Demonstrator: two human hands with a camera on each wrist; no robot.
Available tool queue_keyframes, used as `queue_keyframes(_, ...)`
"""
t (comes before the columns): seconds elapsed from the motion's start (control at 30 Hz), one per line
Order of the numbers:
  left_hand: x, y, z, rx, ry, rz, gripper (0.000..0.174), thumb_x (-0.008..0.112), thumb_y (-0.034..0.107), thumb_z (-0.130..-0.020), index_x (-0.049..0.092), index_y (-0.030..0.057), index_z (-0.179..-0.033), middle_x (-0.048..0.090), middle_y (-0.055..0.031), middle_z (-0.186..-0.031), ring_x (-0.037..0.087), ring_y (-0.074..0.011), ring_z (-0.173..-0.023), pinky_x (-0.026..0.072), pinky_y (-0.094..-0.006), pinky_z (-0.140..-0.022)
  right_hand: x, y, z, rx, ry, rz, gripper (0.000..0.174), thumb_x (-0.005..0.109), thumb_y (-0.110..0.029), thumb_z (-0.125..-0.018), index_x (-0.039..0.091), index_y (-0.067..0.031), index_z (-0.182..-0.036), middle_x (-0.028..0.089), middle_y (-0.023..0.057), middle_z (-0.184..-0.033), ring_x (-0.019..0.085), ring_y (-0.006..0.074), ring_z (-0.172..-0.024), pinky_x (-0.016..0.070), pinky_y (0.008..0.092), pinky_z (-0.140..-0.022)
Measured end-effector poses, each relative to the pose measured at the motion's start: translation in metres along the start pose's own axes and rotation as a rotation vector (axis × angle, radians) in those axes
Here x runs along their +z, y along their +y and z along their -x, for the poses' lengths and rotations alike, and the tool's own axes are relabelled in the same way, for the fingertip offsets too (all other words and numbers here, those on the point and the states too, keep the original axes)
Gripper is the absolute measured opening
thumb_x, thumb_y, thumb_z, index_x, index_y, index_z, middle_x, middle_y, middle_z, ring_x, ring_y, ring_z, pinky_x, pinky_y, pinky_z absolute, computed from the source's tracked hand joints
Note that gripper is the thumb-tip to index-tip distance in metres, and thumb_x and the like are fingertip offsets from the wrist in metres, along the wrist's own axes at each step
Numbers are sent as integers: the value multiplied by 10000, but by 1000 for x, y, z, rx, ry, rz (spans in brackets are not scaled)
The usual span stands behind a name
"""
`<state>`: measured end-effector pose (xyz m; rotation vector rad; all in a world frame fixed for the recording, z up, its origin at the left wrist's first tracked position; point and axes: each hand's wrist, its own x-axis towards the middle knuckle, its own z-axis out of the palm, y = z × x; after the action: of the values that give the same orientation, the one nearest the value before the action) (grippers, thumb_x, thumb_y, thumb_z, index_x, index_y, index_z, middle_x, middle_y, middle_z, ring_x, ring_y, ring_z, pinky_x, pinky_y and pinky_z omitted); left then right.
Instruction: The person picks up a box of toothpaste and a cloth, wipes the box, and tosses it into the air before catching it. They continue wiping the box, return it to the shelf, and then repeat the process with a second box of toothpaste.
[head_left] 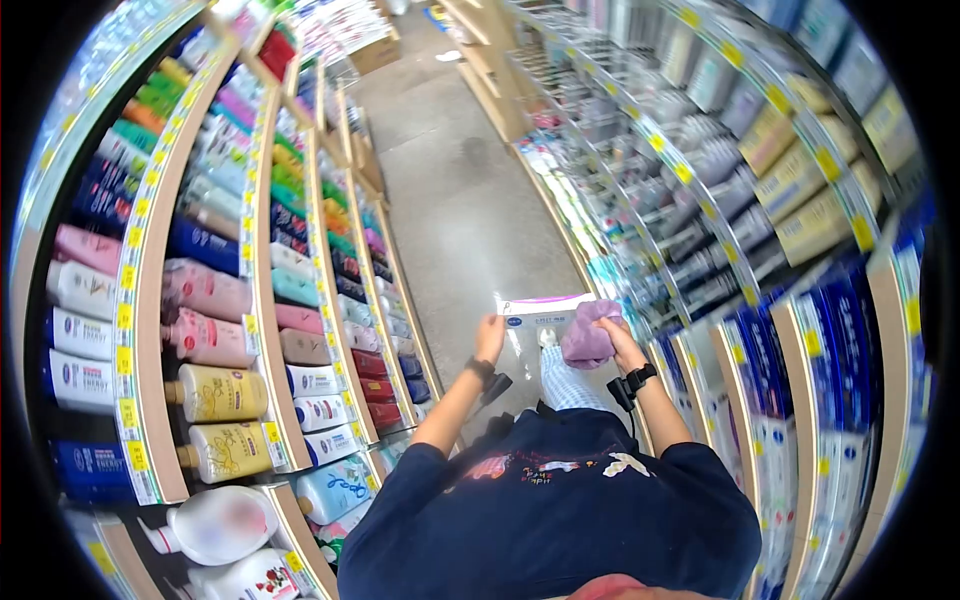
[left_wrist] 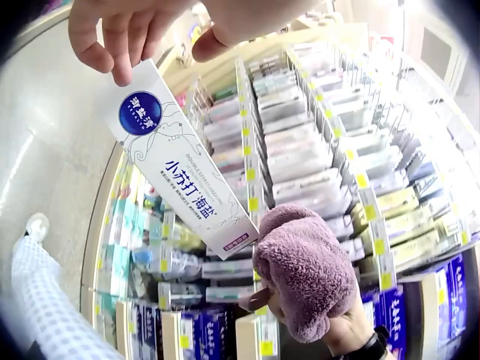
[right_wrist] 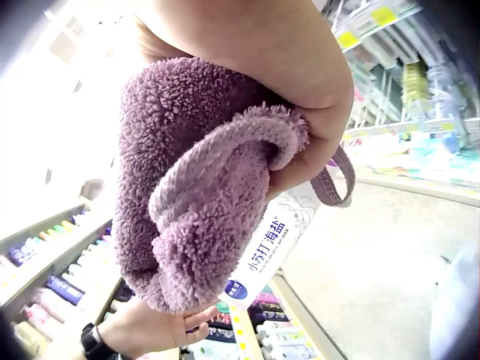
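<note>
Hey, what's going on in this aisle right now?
A person stands in a shop aisle between stocked shelves. Their left hand pinches one end of a long white box with a blue round logo, holding it up in front of them. Their right hand grips a fluffy purple cloth, bunched against the box's other end. Both things are off the shelves, held in the air.

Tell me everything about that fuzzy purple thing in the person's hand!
The purple cloth is fluffy, like soft fleece or microfibre, and is bunched into a thick wad. A flat hanging loop of the same colour sticks out at one edge. The right hand grips it and presses it against one end of a long white box, held up in a shop aisle.
</note>
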<state>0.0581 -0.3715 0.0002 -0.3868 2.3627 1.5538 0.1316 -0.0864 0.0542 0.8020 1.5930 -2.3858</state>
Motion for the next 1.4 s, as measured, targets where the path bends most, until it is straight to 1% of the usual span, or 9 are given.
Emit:
queue_keyframes(0.33,-91,40,-142,-98,281,235,373,502,280,-837,556,-20,-1051,613,-124,-933,565,-204,-871,439,-323,-753,157,-104,-180,-11,-292,176,207,621,-108,-699,587,-37,-890,591,43,-821,568,138,-743,463,276,-674)
queue_keyframes(0.43,-124,124,-179,88,415,284,306,470,245,-880,564,3,-1041,590,-50,-821,549,-130,-736,438,-255,-640,206,-175,-208,-111,-315,137,261,624,-80,-703,567,-22,-951,594,52,-885,567,145,-803,458,274,-713)
queue_keyframes(0.53,-170,257,-153,394,431,446,318,448,246,-908,518,46,-1145,550,-53,-1050,523,-141,-953,439,-287,-806,245,-273,-182,-331,-382,3,463,594,1,-697,491,15,-1148,578,73,-1013,553,162,-921,446,277,-798)
queue_keyframes(0.73,-189,382,-138,719,-144,1273,993,635,595,-688,151,77,-1383,253,-104,-1400,320,-326,-1241,270,-533,-1009,259,-334,-155,-439,-442,-159,768,633,-212,-604,333,-6,-1280,479,125,-1180,501,249,-1066,430,377,-908)
queue_keyframes(0.87,-165,428,-183,888,-291,1421,883,618,552,-735,198,86,-1357,323,-114,-1354,362,-323,-1209,278,-505,-1030,283,-329,-187,-449,-546,-4,840,726,-317,-583,344,-22,-1270,456,112,-1210,485,251,-1087,409,385,-943)
queue_keyframes(0.93,-166,438,-222,476,-95,1451,663,527,513,-823,356,79,-1293,434,-77,-1268,405,-257,-1173,327,-441,-979,303,-341,-204,-527,-691,98,745,766,-329,-624,426,-4,-1202,478,94,-1145,470,212,-1078,400,357,-904)
queue_keyframes(1.03,-184,433,-296,395,-161,1534,468,454,426,-892,440,80,-1207,518,-55,-1159,470,-210,-1090,347,-376,-956,325,-350,-266,-1063,-735,570,633,737,-258,-651,461,-9,-1164,487,113,-1135,482,207,-1044,389,339,-903)
queue_keyframes(1.13,-211,432,-374,360,-146,1497,420,470,382,-899,455,73,-1182,542,-49,-1119,499,-197,-1055,366,-357,-936,365,-376,-312,-644,-782,318,555,716,-185,-654,497,-20,-1137,454,157,-1245,458,245,-1131,343,327,-945)
queue_keyframes(1.4,-281,442,-573,163,-201,1457,405,452,281,-848,455,23,-1161,560,-108,-1091,532,-249,-1035,391,-399,-934,443,-462,-487,-722,-838,475,579,723,-226,-658,492,-7,-1142,421,199,-1291,404,280,-1206,304,374,-994)
